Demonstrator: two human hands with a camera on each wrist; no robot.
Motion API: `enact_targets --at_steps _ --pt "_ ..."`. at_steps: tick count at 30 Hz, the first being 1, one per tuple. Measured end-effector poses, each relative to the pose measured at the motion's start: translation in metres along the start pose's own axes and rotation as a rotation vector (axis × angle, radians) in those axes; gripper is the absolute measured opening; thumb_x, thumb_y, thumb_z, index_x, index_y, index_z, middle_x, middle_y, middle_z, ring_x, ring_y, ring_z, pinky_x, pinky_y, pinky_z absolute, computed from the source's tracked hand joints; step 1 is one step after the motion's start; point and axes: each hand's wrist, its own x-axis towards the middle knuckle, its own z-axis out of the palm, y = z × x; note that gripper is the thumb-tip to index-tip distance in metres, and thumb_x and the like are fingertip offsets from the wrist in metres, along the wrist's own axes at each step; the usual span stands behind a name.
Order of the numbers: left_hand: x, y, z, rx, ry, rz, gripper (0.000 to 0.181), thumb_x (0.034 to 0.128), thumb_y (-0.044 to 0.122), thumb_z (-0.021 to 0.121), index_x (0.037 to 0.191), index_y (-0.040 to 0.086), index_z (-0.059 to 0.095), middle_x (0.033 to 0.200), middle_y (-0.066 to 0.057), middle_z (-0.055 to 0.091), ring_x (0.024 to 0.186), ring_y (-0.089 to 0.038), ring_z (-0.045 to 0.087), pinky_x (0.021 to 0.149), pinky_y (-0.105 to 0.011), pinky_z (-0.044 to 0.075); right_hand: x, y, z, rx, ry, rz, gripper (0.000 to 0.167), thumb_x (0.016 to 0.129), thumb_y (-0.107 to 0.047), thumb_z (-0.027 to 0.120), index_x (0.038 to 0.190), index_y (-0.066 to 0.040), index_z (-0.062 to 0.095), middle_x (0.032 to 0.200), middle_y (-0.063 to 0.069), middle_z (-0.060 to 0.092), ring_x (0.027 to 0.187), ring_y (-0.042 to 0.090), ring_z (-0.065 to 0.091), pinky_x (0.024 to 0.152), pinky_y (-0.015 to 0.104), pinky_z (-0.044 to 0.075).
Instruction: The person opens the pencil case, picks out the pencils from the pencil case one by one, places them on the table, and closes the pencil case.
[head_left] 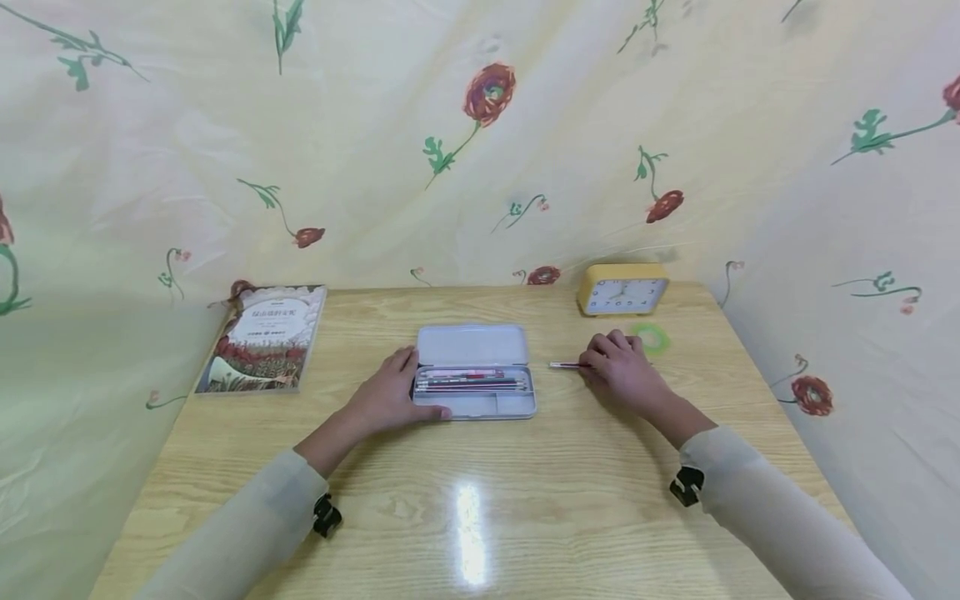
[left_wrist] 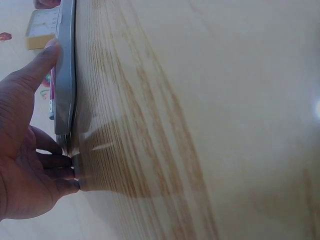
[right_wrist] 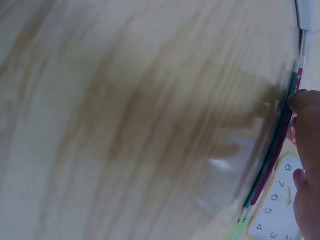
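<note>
An opened pale grey pencil case (head_left: 516,406) lies on the table with its lid folded back. Several pencils (head_left: 472,384) fill its rear compartment; the front compartments look bare. My left hand (head_left: 386,394) grips the case's left end, thumb along the front edge and fingers round the side. To the right of the case, my right hand (head_left: 624,372) pinches a green pencil (right_wrist: 271,150) and a dark red pencil (right_wrist: 262,187) lying side by side. Their eraser ends point toward the case, their tips away from it. The hand hides most of both in the head view.
A yellow alarm clock (head_left: 624,290) stands at the back right. In front of it lies a light green ring (head_left: 654,337), partly behind the right hand. A book (head_left: 262,340) lies at the back left. Flower-patterned cloth (head_left: 375,150) hangs behind the wooden table (head_left: 390,517).
</note>
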Motion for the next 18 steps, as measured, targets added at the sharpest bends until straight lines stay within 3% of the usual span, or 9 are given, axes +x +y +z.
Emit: enact_targets --at_steps 9,18 --pt "0.0007 -0.0012 -0.0004 0.007 0.007 0.014 0.135 0.0864 0.079 0.079 0.174 -0.005 0.020 0.182 -0.024 0.023 0.168 -0.045 0.028 0.122 -0.066 0.047 -0.0028 0.0024 0.0048 -0.030 0.014 -0.012 0.013 0.095 -0.012 0.087 0.105 -0.012 0.078 0.107 0.006 0.065 0.101 0.031 0.054 0.090 0.062 0.049" --pt "-0.0001 -0.0016 0.0001 0.002 -0.004 0.003 0.137 0.0857 0.081 0.078 0.175 -0.004 0.018 0.183 -0.024 0.020 0.170 -0.044 0.025 0.125 -0.064 0.045 -0.0026 0.0019 0.0036 -0.021 -0.034 0.014 0.010 0.099 -0.016 0.084 0.107 -0.013 0.079 0.109 0.005 0.065 0.104 0.031 0.054 0.095 0.064 0.048"
